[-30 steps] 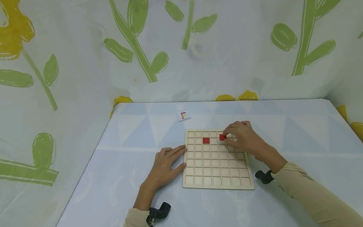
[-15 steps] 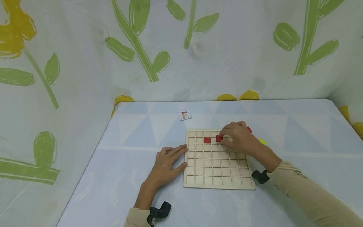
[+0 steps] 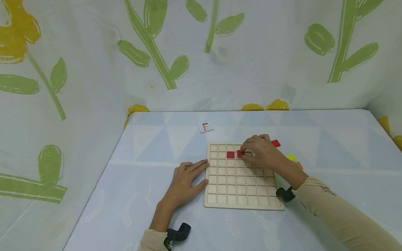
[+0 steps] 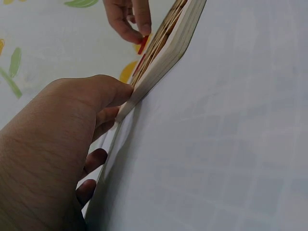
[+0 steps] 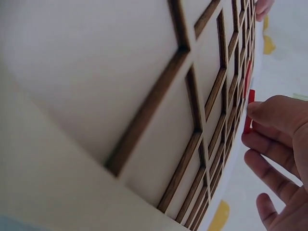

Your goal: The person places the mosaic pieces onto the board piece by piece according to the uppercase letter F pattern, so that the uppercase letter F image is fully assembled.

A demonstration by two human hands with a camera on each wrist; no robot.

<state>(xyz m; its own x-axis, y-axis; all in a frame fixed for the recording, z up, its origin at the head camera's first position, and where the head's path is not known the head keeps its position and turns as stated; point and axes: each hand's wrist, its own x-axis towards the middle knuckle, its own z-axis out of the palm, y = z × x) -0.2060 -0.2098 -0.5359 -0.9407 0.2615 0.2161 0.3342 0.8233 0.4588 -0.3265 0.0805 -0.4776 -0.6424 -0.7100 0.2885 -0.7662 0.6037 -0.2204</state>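
A wooden grid board (image 3: 234,190) lies on the table, with one red square tile (image 3: 230,155) set in a cell of its second row from the back. Just right of that tile, my right hand (image 3: 264,153) pinches another red square tile (image 3: 240,153) between thumb and fingertips. In the right wrist view this held tile (image 5: 251,96) stands on edge at the board's surface, its other fingers spread away. My left hand (image 3: 183,183) rests on the table with its extended fingers and thumb touching the board's left edge. The left wrist view shows the thumb (image 4: 113,91) against that edge.
Beyond the board lies a small patterned card (image 3: 205,126). Past the right hand and forearm are a red piece (image 3: 276,143), a yellow piece (image 3: 291,157) and a partly hidden orange piece (image 3: 299,165). A flower-printed cloth wall (image 3: 263,67) rises behind the table.
My right hand has moved a little left with the pinched red tile, closer to the tile in the board. Red, yellow and orange pieces beyond the forearm show more. The left hand stays put.
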